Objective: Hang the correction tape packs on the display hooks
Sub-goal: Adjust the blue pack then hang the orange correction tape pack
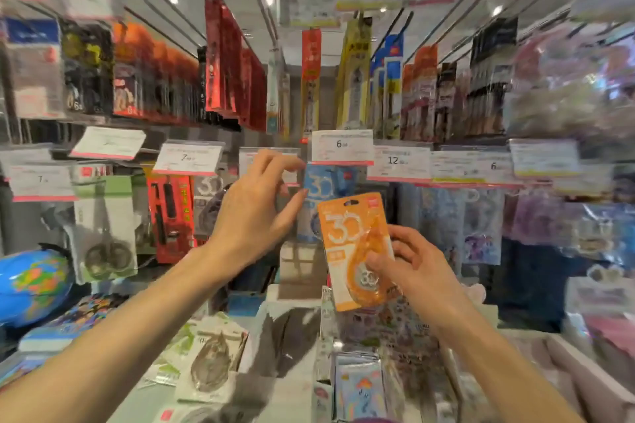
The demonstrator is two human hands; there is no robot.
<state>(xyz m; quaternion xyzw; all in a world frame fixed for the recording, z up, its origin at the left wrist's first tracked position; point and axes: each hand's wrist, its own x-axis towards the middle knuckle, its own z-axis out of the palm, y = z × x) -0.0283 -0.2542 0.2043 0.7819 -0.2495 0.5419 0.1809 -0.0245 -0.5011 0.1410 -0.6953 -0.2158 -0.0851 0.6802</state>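
right fingers: thumb and fingertips point(374, 263) are pinching the lower half of the orange card-backed correction tape pack point(355, 251), right over its clear blister
right hand: the right hand point(415, 268) is holding that pack upright, hang-hole at the top, in front of the display and just below the price-label row
left fingers: spread and loosely bent, holding nothing; fingertips point(295, 166) are reaching toward the white price tag point(342, 148) and the hook area behind it
left hand: the left hand point(251, 213) is hovering, palm facing away, just left of the orange pack; contact with the tag — cannot tell, blurry
target hook: the hook itself is hidden behind the tag; a blue correction tape pack point(323, 189) is already hanging there, directly behind the orange one
spare stock: a grey-green correction tape pack point(211, 364) is lying on the shelf below, near the left forearm
step: judging it as lining up the orange pack's hole with the hook tip
how to do well: likely best to lift the tag clear with the left fingers, keep the pack square to the hook, raise until the hole meets the tip, slide back against the blue one
risk: pinching low could be letting the top of the card tilt and miss
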